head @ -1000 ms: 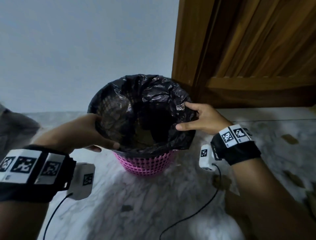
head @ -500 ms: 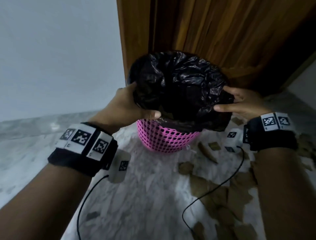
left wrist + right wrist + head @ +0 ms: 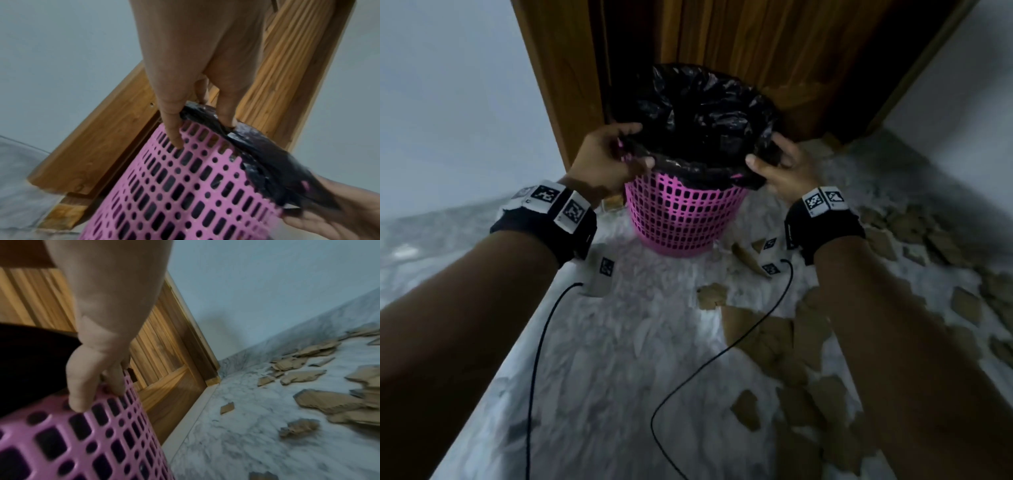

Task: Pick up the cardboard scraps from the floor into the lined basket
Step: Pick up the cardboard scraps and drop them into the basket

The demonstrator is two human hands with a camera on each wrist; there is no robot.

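A pink lattice basket (image 3: 681,216) with a black plastic liner (image 3: 702,109) stands before the wooden door. My left hand (image 3: 641,145) grips its left rim and the liner's folded edge; in the left wrist view one finger lies on the outer wall of the basket (image 3: 164,186) and another presses the liner (image 3: 257,146). My right hand (image 3: 763,150) grips the right rim, thumb on the liner, fingers (image 3: 80,394) curled over the basket (image 3: 82,443). Several brown cardboard scraps (image 3: 767,339) (image 3: 329,400) litter the marble floor to the right.
The wooden door (image 3: 756,44) and its frame rise directly behind the basket. Grey walls flank it. More scraps (image 3: 914,229) lie along the right wall. Black cables (image 3: 722,353) hang from both wrist cameras over the white marble floor (image 3: 602,359).
The basket, held by both hands, has moved right from the grey wall to in front of the door, close to the scraps. More of its pink wall now shows.
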